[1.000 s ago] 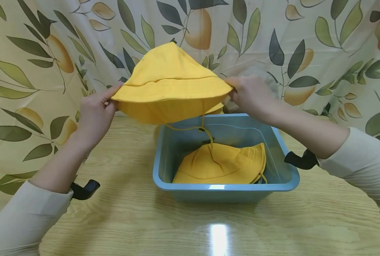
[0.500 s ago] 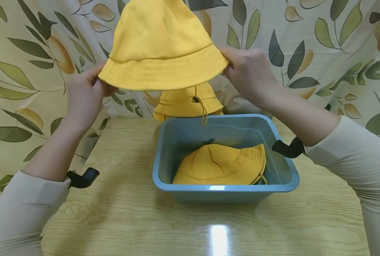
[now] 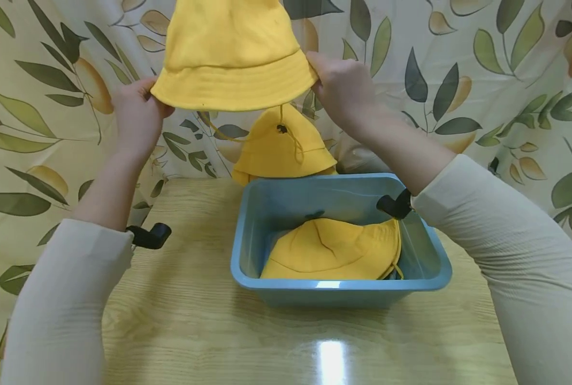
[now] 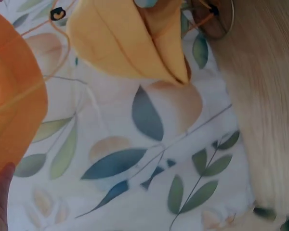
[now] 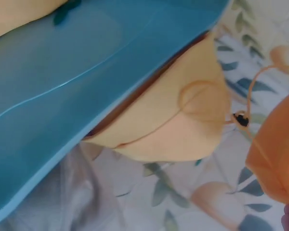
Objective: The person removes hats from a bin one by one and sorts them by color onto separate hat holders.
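A yellow bucket hat (image 3: 233, 59) hangs in the air at the top of the head view, its crown cut off by the frame. My left hand (image 3: 138, 117) pinches the brim at its left end. At the other end my right hand (image 3: 345, 93) pinches the brim too. A cord with a dark toggle (image 3: 282, 129) dangles below the hat. Behind the tub, another yellow hat (image 3: 286, 149) stands against the curtain. Inside the blue tub (image 3: 341, 285) lies a folded yellow hat (image 3: 336, 250). The wrist views show the held hat's underside (image 4: 14, 91) in orange tones.
The tub stands on a light wooden table (image 3: 194, 315). A curtain with leaves and fruit (image 3: 459, 96) hangs behind and at the left. A greyish, partly hidden bundle (image 3: 363, 159) sits behind the tub's right back corner.
Both hands have raised the hat and drawn it away from above the tub, tilting the crown upward. The hat behind the tub has come into view. The folded hat stays in place.
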The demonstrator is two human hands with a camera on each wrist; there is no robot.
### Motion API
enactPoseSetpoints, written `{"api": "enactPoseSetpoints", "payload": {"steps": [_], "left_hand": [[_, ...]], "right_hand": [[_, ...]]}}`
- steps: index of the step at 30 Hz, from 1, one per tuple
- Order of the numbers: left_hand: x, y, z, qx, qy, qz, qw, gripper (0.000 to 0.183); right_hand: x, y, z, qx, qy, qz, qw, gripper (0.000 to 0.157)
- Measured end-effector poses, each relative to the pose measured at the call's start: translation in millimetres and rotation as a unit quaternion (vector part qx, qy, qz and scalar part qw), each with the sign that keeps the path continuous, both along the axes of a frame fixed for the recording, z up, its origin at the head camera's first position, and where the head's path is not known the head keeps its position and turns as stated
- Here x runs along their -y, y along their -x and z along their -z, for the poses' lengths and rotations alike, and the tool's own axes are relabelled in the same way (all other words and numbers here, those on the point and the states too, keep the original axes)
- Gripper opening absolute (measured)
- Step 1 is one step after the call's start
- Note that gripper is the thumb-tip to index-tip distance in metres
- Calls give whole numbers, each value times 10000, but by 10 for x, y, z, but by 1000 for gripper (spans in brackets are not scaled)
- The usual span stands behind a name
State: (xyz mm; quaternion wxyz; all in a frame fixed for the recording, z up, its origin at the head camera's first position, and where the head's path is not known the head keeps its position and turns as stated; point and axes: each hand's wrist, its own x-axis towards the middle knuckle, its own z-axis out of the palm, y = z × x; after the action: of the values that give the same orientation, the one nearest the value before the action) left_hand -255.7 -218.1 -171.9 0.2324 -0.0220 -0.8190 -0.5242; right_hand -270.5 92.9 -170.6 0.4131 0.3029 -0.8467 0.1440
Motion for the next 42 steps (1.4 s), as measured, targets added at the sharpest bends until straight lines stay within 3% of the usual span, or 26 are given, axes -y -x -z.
{"api": "enactPoseSetpoints", "payload": {"steps": [4,10,17,21,23,27,30,36,42], "left_hand": [[-122,273,166,239,165,-34,9996,27],[-297,632,414,137,451,0,9989,28],[-455,884,636,448,767,-85,9960,34],[-507,953,773,441,1343,-37,9900,34],[-519,973,852,335,1816,43,9828,31],[-505,967,1021,368,2409,268,9695,21],[-477,947,1160,569,2626,435,9622,19],[-453,906,1389,1014,2999,800,9452,22],[-492,886,1504,1109,3413,992,9281,21]], "right_hand": [[-67,175,95,-31,-251,270,9993,24],[-214,454,240,99,-489,507,9975,23],[-331,643,395,484,-957,1166,9874,18],[-349,707,479,845,-1042,1269,9828,18],[-356,735,527,1113,-1127,1323,9785,18],[-367,745,636,2028,-1488,1461,9568,11],[-351,742,754,2406,-1774,1385,9442,11],[-319,755,962,2212,-2043,1226,9457,22],[-367,710,996,2566,-2313,1312,9292,22]]}}
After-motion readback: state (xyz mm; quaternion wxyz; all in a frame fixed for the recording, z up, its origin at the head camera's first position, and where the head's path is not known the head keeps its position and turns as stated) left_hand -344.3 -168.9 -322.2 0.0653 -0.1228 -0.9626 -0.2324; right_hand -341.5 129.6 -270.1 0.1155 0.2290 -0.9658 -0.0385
